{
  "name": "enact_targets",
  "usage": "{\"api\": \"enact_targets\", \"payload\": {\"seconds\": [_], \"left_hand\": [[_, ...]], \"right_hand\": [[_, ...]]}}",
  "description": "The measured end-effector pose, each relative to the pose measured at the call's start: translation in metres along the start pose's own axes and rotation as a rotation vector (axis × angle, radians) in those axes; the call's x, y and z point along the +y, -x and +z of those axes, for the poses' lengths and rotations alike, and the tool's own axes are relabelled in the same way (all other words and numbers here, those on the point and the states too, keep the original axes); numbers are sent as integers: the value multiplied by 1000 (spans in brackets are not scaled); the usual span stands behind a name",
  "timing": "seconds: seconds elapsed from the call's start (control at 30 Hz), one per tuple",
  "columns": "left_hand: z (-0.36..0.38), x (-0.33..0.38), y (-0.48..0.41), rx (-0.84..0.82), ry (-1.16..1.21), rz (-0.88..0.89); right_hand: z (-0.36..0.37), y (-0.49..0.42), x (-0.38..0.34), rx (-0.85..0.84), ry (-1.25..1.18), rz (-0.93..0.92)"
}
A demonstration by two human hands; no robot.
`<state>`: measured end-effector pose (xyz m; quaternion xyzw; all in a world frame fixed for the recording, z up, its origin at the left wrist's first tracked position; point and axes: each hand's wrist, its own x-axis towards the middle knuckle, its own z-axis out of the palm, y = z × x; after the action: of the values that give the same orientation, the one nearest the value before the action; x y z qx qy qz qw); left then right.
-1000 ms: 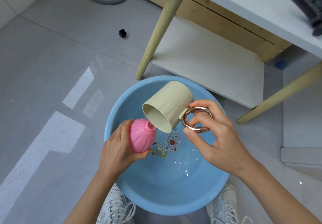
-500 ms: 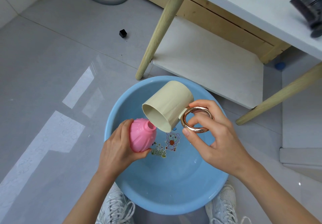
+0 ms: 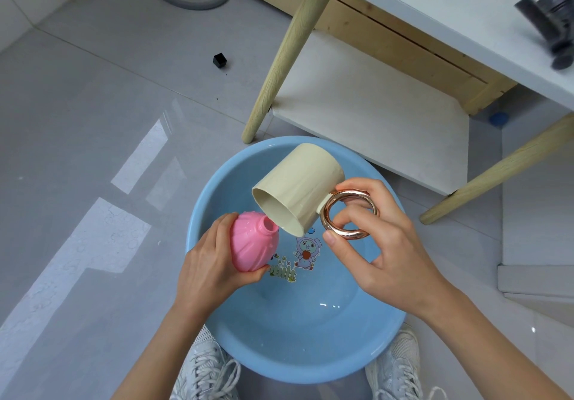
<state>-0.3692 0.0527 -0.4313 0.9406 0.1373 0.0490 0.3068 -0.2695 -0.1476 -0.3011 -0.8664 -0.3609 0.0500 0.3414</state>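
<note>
**Mug tipped at pink bottle's mouth, pour near its end**

Blue basin (image 3: 298, 378) sits on the floor between the person's shoes, under both hands. It holds a thin film of water with a few glints and a cartoon sticker on the bottom.

Cream mug (image 3: 298, 188) is held in the air over the far half of the basin. Its long axis is tipped well past level: the mouth points down and to the person's left, the base up and right toward the table leg (image 3: 285, 57). The inside wall looks wet and I see no pool in it. The low lip is at, or just touching, the pink bottle's neck; I can't tell if there is contact. No stream is visible.

Pink bottle (image 3: 251, 250) is round and ribbed, held over the left side of the basin. Its neck points up and slightly right, toward the mug lip.

Right hand (image 3: 388, 256) has its fingers and thumb curled round the rose-gold ring handle (image 3: 344, 235), carrying the mug by it.

Left hand (image 3: 211, 269) wraps the bottle from the left and beneath, thumb tip at its base.

Judgement: mug lifted, tipped and lined up, so that part is done. The contents look mostly out. Left to do: level the mug and set both things down. I can't see how full the bottle is.
</note>
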Motion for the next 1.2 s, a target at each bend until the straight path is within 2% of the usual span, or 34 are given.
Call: {"api": "enact_targets", "payload": {"seconds": [1.2], "left_hand": [[0,1,0,4,15,3]], "right_hand": [[2,-1,-4,-4,98,-83]]}}
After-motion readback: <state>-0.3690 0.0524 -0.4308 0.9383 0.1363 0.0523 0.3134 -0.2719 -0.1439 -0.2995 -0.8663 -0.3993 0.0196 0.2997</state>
